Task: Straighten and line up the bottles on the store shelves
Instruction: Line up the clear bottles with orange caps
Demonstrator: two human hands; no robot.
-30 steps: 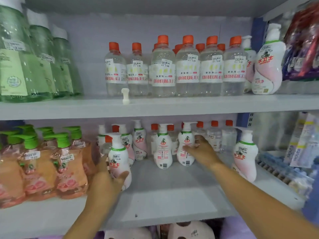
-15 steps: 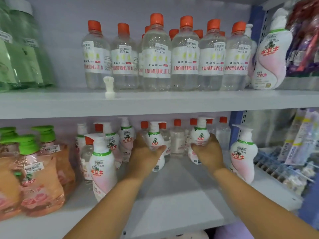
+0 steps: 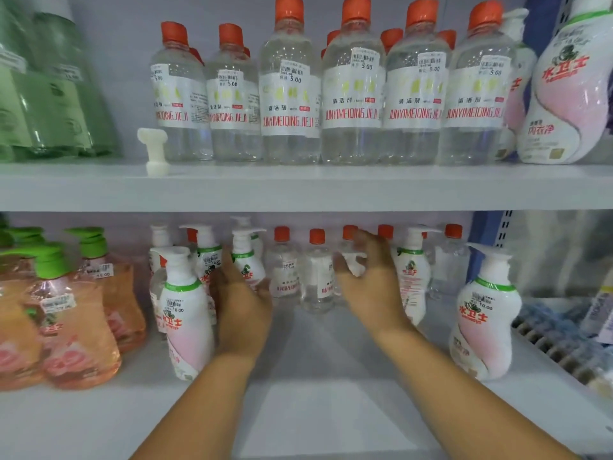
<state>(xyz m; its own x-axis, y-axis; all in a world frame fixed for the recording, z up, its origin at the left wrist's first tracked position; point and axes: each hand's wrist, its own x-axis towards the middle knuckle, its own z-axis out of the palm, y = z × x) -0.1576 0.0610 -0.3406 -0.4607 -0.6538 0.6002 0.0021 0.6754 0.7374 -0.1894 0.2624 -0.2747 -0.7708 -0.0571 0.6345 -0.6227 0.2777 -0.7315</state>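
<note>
On the lower shelf (image 3: 315,410), white-and-pink pump bottles and small clear orange-capped bottles (image 3: 316,270) stand in a loose back row. My left hand (image 3: 242,303) wraps the lower body of a white pump bottle (image 3: 247,260) at the back left. My right hand (image 3: 371,287) curls around a small clear bottle (image 3: 351,260) under its orange cap; the image is blurred there. A pump bottle (image 3: 413,270) stands free just right of that hand. Two more pump bottles stand nearer the front, one at the left (image 3: 185,313) and one at the right (image 3: 484,313).
The upper shelf (image 3: 298,190) carries large clear orange-capped bottles (image 3: 288,94), green bottles (image 3: 49,94), a loose white pump part (image 3: 154,151) and a big pink-white bottle (image 3: 570,88). Orange soap bottles (image 3: 73,320) fill the lower left. Packaged goods (image 3: 564,330) lie at the right.
Both hands went from the front of the shelf to the back row. My right hand let go of its pump bottle and shifted left onto a clear bottle. The view came closer.
</note>
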